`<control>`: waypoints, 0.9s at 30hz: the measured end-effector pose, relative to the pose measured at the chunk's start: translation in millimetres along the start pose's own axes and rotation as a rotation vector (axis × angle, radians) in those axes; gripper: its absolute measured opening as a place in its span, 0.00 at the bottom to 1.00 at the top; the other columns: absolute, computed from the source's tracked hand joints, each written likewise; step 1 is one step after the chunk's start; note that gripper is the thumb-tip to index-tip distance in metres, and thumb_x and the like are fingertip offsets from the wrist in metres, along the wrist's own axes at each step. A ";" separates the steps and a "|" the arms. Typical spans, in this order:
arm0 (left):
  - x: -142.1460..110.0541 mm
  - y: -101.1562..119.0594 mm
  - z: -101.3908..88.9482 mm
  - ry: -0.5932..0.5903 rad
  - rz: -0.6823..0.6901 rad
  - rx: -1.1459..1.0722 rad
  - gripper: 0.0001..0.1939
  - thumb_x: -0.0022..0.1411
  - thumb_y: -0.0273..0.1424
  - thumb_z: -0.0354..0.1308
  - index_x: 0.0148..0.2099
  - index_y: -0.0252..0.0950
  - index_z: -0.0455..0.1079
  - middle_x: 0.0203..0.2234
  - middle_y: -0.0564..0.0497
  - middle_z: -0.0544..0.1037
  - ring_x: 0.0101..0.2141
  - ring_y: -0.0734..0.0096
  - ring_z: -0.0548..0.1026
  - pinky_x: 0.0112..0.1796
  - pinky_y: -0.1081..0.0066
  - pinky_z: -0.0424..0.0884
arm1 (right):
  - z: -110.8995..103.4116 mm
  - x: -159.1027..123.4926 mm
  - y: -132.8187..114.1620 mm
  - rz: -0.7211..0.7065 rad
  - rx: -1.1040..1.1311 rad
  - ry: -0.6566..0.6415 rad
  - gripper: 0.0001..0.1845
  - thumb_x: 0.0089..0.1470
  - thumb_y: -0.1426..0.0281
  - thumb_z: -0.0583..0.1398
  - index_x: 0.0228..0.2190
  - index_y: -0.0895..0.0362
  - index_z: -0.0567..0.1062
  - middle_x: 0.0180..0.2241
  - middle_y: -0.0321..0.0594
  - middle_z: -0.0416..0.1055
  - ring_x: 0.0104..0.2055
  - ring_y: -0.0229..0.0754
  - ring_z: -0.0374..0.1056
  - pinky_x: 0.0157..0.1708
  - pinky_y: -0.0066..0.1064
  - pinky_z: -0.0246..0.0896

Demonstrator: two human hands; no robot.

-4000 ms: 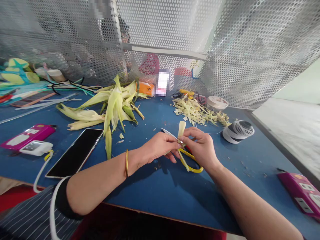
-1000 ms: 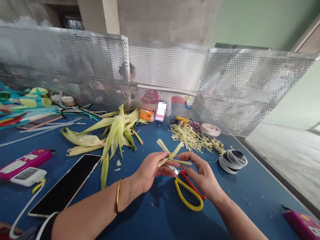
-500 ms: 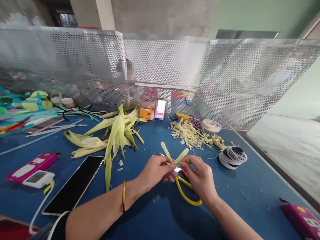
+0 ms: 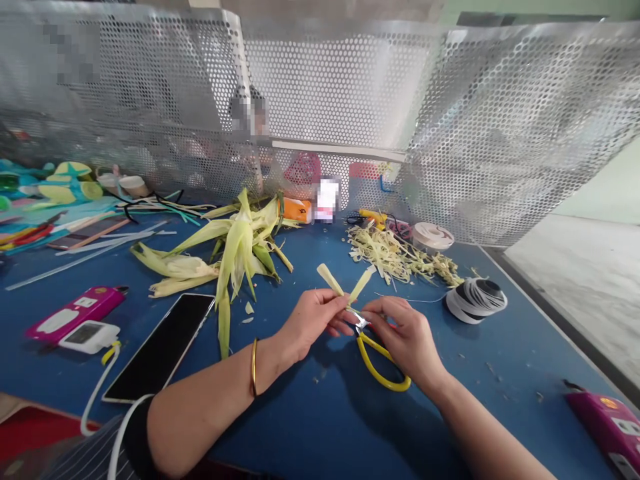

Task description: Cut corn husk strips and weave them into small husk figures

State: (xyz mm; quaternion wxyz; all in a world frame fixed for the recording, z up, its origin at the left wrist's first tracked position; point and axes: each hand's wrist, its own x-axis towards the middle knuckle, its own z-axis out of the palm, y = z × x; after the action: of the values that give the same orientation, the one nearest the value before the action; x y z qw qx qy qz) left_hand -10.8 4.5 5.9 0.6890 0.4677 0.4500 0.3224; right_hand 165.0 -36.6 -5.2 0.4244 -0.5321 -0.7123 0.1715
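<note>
My left hand (image 4: 320, 315) pinches a pale green strip of corn husk (image 4: 361, 285) whose two ends stand up in a V. Close beside it, my right hand (image 4: 404, 328) has thumb and fingers pressed together; what lies in the pinch is hidden. Below both hands are scissors with yellow handles (image 4: 383, 381), their metal part showing between the hands; whether my right hand bears them is unclear. A thin white thread (image 4: 423, 301) runs from a black-and-white spool (image 4: 476, 301) toward my right hand.
Corn husks (image 4: 240, 243) lie in a heap at the back left, shredded strips (image 4: 383, 250) at the back right. A black-screened phone (image 4: 160, 350) and a magenta device (image 4: 75, 313) are at left, another magenta device (image 4: 607, 427) at right. A perforated metal screen (image 4: 330, 87) stands behind.
The view has tipped down, so the scene sits higher. My right hand has drawn slightly away from the left, showing more of the scissors' metal between them. The husk stays in my left hand.
</note>
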 end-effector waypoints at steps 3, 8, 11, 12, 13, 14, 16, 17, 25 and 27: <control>1.4 -0.7 -0.3 0.039 0.049 0.034 0.16 0.59 0.40 0.62 0.28 0.31 0.72 0.21 0.49 0.77 0.20 0.76 0.74 0.24 0.76 0.65 | -1.3 -2.7 -7.0 -0.124 -0.007 -0.137 0.10 0.60 0.65 0.58 0.28 0.52 0.75 0.26 0.36 0.75 0.30 0.41 0.69 0.37 0.33 0.62; -0.4 1.8 1.4 0.024 0.059 0.081 0.14 0.61 0.37 0.59 0.29 0.32 0.73 0.22 0.48 0.78 0.21 0.76 0.73 0.25 0.76 0.65 | -1.6 -2.1 1.6 0.110 0.025 0.197 0.10 0.58 0.60 0.60 0.32 0.53 0.73 0.24 0.34 0.70 0.27 0.39 0.65 0.30 0.30 0.61; -2.6 1.1 2.6 -0.079 0.065 0.169 0.14 0.62 0.36 0.58 0.28 0.32 0.73 0.21 0.47 0.78 0.22 0.75 0.74 0.25 0.77 0.65 | 0.0 0.4 10.3 0.232 0.150 0.308 0.16 0.53 0.60 0.63 0.41 0.54 0.71 0.27 0.34 0.68 0.29 0.39 0.65 0.31 0.31 0.63; -3.1 0.5 2.7 -0.104 0.066 0.198 0.14 0.61 0.36 0.59 0.28 0.32 0.73 0.21 0.48 0.78 0.22 0.75 0.74 0.25 0.77 0.65 | -0.1 1.0 11.8 0.248 0.183 0.251 0.14 0.54 0.60 0.62 0.39 0.54 0.72 0.27 0.34 0.68 0.29 0.40 0.65 0.31 0.31 0.63; -3.2 -0.2 2.8 -0.119 0.065 0.221 0.13 0.61 0.35 0.58 0.27 0.32 0.73 0.20 0.48 0.78 0.22 0.75 0.74 0.25 0.77 0.65 | -0.9 1.5 12.3 0.251 0.186 0.197 0.10 0.55 0.61 0.61 0.36 0.54 0.73 0.27 0.35 0.68 0.29 0.40 0.65 0.32 0.32 0.63; -3.2 -1.0 2.7 -0.125 0.062 0.239 0.13 0.61 0.35 0.58 0.28 0.32 0.73 0.19 0.48 0.78 0.22 0.75 0.74 0.26 0.77 0.65 | -2.2 1.9 12.0 0.240 0.151 0.169 0.09 0.56 0.62 0.60 0.32 0.54 0.74 0.27 0.37 0.69 0.31 0.41 0.66 0.33 0.33 0.63; -2.8 -2.4 2.7 -0.139 0.051 0.265 0.13 0.62 0.35 0.57 0.28 0.33 0.73 0.19 0.49 0.77 0.21 0.75 0.74 0.26 0.76 0.66 | -5.8 2.8 9.8 0.173 0.001 0.210 0.09 0.56 0.63 0.60 0.29 0.54 0.76 0.32 0.40 0.71 0.36 0.44 0.68 0.39 0.36 0.62; -2.8 -3.2 2.9 -0.152 0.047 0.283 0.13 0.62 0.35 0.57 0.28 0.33 0.73 0.18 0.49 0.77 0.21 0.75 0.74 0.27 0.76 0.67 | -7.7 3.3 8.3 0.128 -0.073 0.239 0.09 0.56 0.63 0.60 0.30 0.53 0.77 0.34 0.41 0.72 0.39 0.45 0.68 0.42 0.37 0.61; -7.2 -9.1 6.1 -0.346 0.142 0.688 0.16 0.60 0.34 0.55 0.22 0.35 0.72 0.15 0.53 0.76 0.19 0.77 0.70 0.26 0.77 0.63 | -1.8 1.8 -2.3 0.266 0.260 -0.262 0.16 0.54 0.59 0.60 0.22 0.56 0.73 0.19 0.32 0.65 0.22 0.36 0.59 0.22 0.28 0.53; -6.7 -9.4 5.0 -0.312 0.141 0.734 0.17 0.60 0.36 0.54 0.21 0.35 0.71 0.16 0.53 0.76 0.19 0.77 0.70 0.25 0.77 0.62 | 0.5 -0.8 -5.9 0.268 0.278 -0.190 0.14 0.55 0.61 0.60 0.23 0.56 0.72 0.20 0.32 0.66 0.22 0.35 0.59 0.23 0.27 0.54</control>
State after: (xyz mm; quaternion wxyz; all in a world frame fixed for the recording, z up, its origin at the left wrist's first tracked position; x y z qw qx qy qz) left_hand -8.6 -6.4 0.0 0.5124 0.7558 0.3921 0.1117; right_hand 161.0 -39.4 -1.7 0.3978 -0.5401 -0.6414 0.3725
